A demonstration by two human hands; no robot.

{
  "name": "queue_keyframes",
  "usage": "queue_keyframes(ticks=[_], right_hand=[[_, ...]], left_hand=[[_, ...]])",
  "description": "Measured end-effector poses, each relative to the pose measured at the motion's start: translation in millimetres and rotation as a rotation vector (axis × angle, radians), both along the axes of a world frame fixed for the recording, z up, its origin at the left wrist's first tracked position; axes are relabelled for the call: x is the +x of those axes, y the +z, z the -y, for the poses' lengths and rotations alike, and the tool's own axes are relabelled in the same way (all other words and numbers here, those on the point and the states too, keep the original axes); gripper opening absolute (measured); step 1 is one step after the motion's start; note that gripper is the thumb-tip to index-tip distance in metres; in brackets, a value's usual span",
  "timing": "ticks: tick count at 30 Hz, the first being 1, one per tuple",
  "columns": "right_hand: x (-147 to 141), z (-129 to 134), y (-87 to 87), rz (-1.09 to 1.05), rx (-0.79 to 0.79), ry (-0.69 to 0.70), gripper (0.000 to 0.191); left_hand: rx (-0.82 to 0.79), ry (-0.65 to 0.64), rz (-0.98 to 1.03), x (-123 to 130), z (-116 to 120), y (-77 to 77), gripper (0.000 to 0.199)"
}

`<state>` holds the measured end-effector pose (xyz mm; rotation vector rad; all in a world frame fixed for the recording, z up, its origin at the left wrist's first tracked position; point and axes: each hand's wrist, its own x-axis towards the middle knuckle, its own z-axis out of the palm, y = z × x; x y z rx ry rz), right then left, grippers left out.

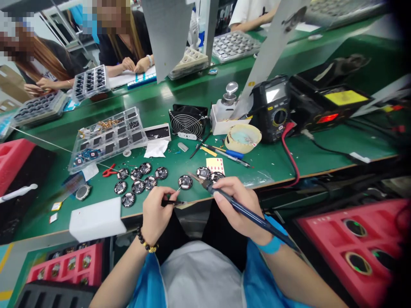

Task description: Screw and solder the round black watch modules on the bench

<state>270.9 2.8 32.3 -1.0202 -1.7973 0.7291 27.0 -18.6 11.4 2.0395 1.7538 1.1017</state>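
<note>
fingers (165,193) near round black circuit board (185,182)

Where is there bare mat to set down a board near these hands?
Bare green bench mat lies between the red test lead and a black cable, and also behind the clear plastic tray, left of the black fan. It is crowded with round black circuit boards before the left hand and right hand.
</note>
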Motion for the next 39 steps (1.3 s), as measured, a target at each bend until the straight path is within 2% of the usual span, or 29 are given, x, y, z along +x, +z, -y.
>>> queue_keyframes(ticks=[9,17,25,39], right_hand=[[-3,-7,0.8,0.051,0.041,0.032,0.003],[-11,-13,4.6,0.121,0.101,0.044,0.004],[-11,-10,4.7,0.188,0.106,0.063,0.004],[-13,-7,4.4,0.233,0.154,0.061,0.006]], left_hand=[[0.114,-0.066,-0.135,5,-4,-1.9,0.013],[0.126,-0.087,-0.159,6,-4,-3.0,0.013],[0.106,-0.088,-0.156,6,-5,-2.1,0.013],[-0.019,-0.05,-0.124,4,-5,1.1,0.016]])
